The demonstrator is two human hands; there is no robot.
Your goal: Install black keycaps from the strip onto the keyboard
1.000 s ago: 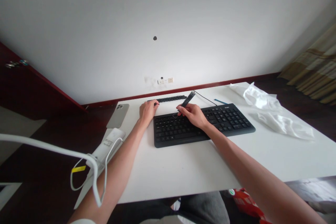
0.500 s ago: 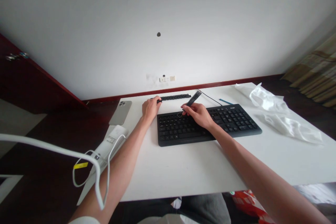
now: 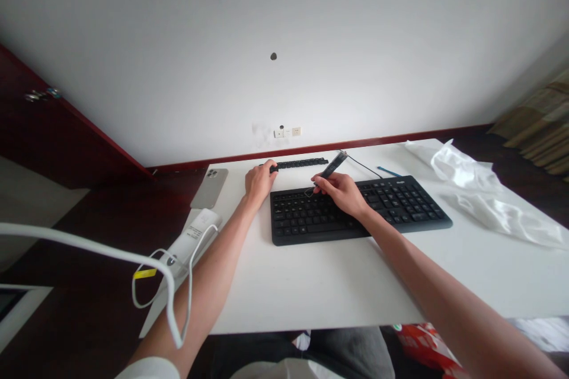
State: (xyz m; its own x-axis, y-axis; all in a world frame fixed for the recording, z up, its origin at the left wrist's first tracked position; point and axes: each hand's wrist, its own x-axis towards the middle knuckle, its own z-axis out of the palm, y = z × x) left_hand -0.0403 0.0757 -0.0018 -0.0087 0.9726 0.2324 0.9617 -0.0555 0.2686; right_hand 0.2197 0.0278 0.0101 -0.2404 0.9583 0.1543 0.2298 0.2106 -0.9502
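Note:
In the head view, my right hand [image 3: 344,191] is closed around a keycap puller [image 3: 333,166] with a dark handle and wire loops at its lower end. The loops are over the upper left part of a black keyboard [image 3: 324,241], which lies flat on the white table. My left hand [image 3: 260,182] rests beyond the keyboard's left corner, its fingertips closed on a small black keycap [image 3: 274,169]. This keycap is at the left end of a row of loose black keycaps [image 3: 304,163] along the table's back edge.
A phone [image 3: 210,188] and a white power strip [image 3: 193,237] with a white cable [image 3: 171,302] lie on the left. Behind the keyboard is a blue pen-like stick [image 3: 388,171]. Crumpled clear plastic [image 3: 462,169] covers part of the right side. The table [image 3: 311,290] stands against a wall.
The whole view has shifted slightly, so everything appears a little further right. Both hands keep nearly the same place and grip.

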